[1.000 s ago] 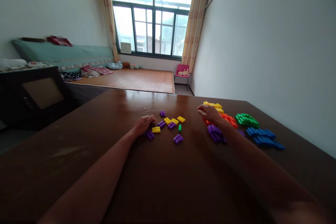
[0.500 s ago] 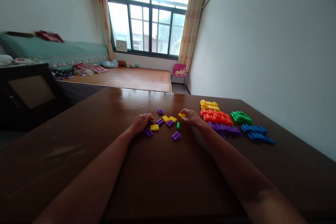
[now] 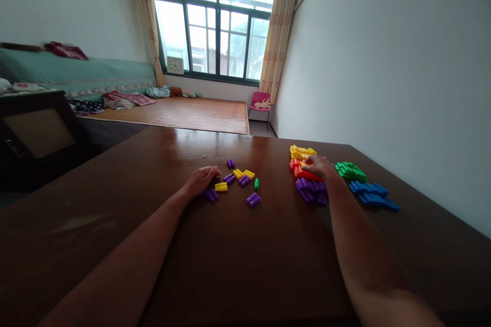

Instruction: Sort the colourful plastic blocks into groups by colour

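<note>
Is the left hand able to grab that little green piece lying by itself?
Probably yes. The left hand rests nearby on the table, and the little green piece lies uncovered. Loose yellow pieces and purple pieces lie between them, but low, so the hand could likely reach over.

A hand could slide through the wide lane of bare table (image 3: 233,265) I see between the person's forearms. Farther in, the purple pair (image 3: 253,200) and the small green piece (image 3: 257,184) stand in the way, but open wood runs between them and the purple rows (image 3: 311,191). Around the right hand (image 3: 321,167) it's tight: orange rows (image 3: 297,167) at the fingers, yellow rows (image 3: 299,151) just beyond, green rows (image 3: 351,171) and blue rows (image 3: 372,196) off its outer side. The left hand (image 3: 202,181) has pieces crowding its inner side, free surface outside.
</note>
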A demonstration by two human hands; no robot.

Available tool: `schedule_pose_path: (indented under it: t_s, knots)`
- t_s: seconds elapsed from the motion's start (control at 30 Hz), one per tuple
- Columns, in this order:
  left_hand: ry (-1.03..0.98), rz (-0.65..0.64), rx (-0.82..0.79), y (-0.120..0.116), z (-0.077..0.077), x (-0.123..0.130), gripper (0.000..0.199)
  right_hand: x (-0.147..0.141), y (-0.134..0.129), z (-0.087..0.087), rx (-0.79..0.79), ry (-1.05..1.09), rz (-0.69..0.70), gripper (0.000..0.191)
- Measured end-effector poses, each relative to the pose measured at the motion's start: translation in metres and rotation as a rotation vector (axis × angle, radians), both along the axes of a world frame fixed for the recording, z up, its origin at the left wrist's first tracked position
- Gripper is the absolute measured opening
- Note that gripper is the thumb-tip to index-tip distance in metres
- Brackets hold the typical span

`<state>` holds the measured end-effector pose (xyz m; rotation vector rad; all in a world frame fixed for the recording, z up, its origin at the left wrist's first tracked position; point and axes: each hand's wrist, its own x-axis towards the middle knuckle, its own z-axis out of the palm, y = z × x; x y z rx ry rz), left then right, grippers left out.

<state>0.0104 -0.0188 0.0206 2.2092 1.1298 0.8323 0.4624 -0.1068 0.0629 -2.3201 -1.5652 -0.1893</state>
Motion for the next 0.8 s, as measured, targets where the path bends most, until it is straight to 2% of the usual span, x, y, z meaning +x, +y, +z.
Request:
schedule_pose_path:
  t_s: [0.1, 0.17, 0.23, 0.33, 0.47, 0.57, 0.7, 0.8]
  knots:
    - [0.02, 0.01, 0.006, -0.002, 0.001, 0.0, 0.061, -0.017, -0.001, 0.013, -0.037, 0.002, -0.025, 0.037]
    - [0.033, 0.017, 0.014, -0.003, 0.003, 0.001, 0.061, -0.037, 0.001, 0.019, 0.056, 0.025, 0.086, 0.029]
    - [0.041, 0.016, 0.021, -0.004, 0.004, 0.001, 0.06, -0.066, 0.005, 0.019, 0.104, 0.118, 0.27, 0.024]
    - [0.047, 0.018, 0.034, -0.005, 0.005, 0.002, 0.061, -0.12, 0.011, 0.006, 0.047, 0.245, 0.517, 0.023]
    - [0.057, 0.021, 0.051, -0.006, 0.005, 0.003, 0.06, -0.175, 0.018, -0.018, 0.004, 0.163, 0.68, 0.032]
    - [0.065, 0.015, 0.056, -0.007, 0.004, 0.003, 0.059, -0.186, 0.02, -0.027, -0.018, 0.133, 0.733, 0.029]
    - [0.081, 0.003, 0.063, -0.006, 0.004, 0.004, 0.059, -0.176, 0.019, -0.028, -0.059, 0.181, 0.658, 0.019]
    - [0.084, 0.005, 0.06, -0.006, 0.004, 0.004, 0.06, -0.172, 0.015, -0.028, 0.037, 0.145, 0.635, 0.019]
